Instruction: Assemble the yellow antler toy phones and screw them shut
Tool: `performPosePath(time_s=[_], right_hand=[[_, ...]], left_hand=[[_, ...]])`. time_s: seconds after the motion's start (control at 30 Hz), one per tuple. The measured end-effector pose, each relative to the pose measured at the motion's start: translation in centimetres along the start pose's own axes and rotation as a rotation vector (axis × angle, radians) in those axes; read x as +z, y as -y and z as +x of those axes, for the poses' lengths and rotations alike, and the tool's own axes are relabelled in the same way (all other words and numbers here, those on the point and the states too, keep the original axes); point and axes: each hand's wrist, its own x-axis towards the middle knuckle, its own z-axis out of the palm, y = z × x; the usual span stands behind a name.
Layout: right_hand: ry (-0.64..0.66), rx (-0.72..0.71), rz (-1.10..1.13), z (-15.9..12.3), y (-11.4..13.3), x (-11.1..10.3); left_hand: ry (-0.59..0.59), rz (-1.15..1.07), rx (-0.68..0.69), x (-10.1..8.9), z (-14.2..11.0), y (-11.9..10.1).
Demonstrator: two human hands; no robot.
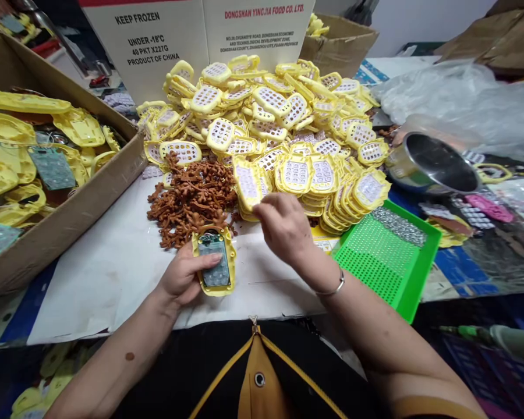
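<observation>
My left hand [186, 273] is closed around a yellow plastic half-shell [230, 273], thumb pressed on the green circuit board [213, 270] inside it. A brown figure-shaped piece [207, 224] shows at the shell's top end, against the heap of brown pieces [192, 189]. My right hand [286, 224] is closed, its fingertips pinching the lower corner of a yellow keypad cover [248, 181] on the front stack. That cover sits slightly tilted; the exact grip is partly hidden by the fingers. More stacked keypad covers [294, 173] stand just behind this hand.
A large heap of yellow covers [266, 99] fills the back. At left stands a cardboard box [74, 201] of shells with boards. On the right are a green tray [375, 262] with small metal screws [399, 227] and a metal pot [436, 163]. A printed carton [166, 52] stands behind.
</observation>
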Motion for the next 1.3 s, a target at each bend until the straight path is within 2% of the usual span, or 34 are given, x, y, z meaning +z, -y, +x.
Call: performPosePath(time_s=[0.07,0.17,0.23,0.27,0.33,0.4,0.43,0.5,0.57,0.63,0.73,0.83,0.93,1.0,1.07,1.13,1.23,1.3], right_hand=[[0.035,-0.143,0.058,-1.3,1.4,-0.5],[0.216,-0.337,0.297,-3.5,3.0,-1.4],[0.283,-0.370,0.433,-4.8,3.6,-2.0],[0.280,-0.341,0.495,-5.4,3.7,-2.3],[0.217,-0.134,0.662,-6.4,3.8,-2.8],[0.150,0.252,0.958,-7.2,3.9,-3.1],[0.158,0.461,1.163,-7.6,4.1,-3.1],[0.279,0.788,1.619,-8.3,4.7,-2.8],[0.456,0.940,1.993,-9.1,5.4,-2.3],[0.544,1.008,2.188,-9.7,6.1,-1.9],[0.512,1.034,2.297,-10.3,6.7,-1.8],[0.411,1.067,2.278,-10.4,6.6,-1.8],[0.262,1.155,2.203,-10.3,6.2,-1.7],[0.193,1.195,2.155,-10.2,6.1,-1.6],[0.174,1.214,2.130,-10.0,6.0,-1.4],[0.164,1.228,2.129,-9.6,6.0,-1.4],[0.163,1.249,2.128,-8.9,6.2,-1.5],[0.177,1.250,2.109,-8.4,6.6,-1.5]], left_hand=[[-0.019,0.018,0.054,0.0,-0.4,-0.9],[-0.044,0.077,0.069,-0.1,-1.0,-1.5],[-0.038,0.125,0.033,-0.3,-1.3,-1.5],[-0.023,0.143,0.015,-0.4,-1.5,-1.3],[0.033,0.163,-0.010,-0.5,-1.9,-1.0],[0.103,0.177,-0.018,-0.4,-2.4,-0.5],[0.138,0.186,-0.024,-0.2,-2.6,-0.3],[0.210,0.207,-0.045,0.2,-3.0,0.1],[0.268,0.227,-0.075,0.7,-3.2,0.5],[0.304,0.244,-0.110,1.1,-3.2,0.8],[0.303,0.270,-0.128,1.3,-3.1,1.1],[0.241,0.271,-0.096,1.0,-2.8,1.2],[0.139,0.168,-0.007,0.5,-2.5,1.3],[0.111,0.045,0.075,0.2,-2.4,1.4],[0.103,-0.043,0.128,0.1,-2.1,1.6],[0.080,-0.055,0.124,0.2,-1.7,1.8],[0.013,0.020,0.122,0.6,-1.1,2.0],[-0.048,0.093,0.183,0.9,-0.8,2.1]])
